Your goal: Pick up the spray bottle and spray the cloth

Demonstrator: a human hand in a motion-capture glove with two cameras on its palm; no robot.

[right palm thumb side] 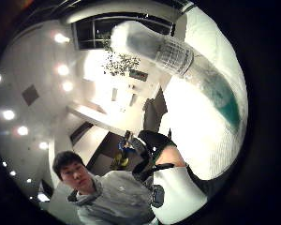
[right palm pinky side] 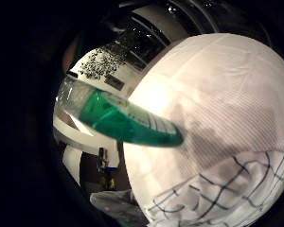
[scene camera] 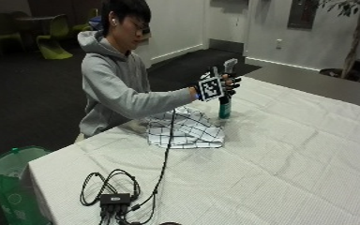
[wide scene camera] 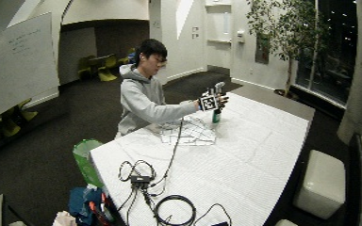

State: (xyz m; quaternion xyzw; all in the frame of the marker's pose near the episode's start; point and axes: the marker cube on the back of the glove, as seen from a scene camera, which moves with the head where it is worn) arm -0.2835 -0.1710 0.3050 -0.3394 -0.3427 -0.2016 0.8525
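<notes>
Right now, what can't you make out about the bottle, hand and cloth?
- Trigger: in the outside view the hand and marker cube cover the bottle's upper body; which finger is on the trigger is hidden.
- Nozzle direction: too small in both outside views.
- Cloth: wet or dry cannot be told; the little finger view cuts it off at the edge.
- Bare hand: hidden in every view.

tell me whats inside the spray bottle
Green liquid fills the lower part of the spray bottle; the clear upper part looks empty. The gloved right hand grips its neck, hiding that part in the outside view.
</notes>
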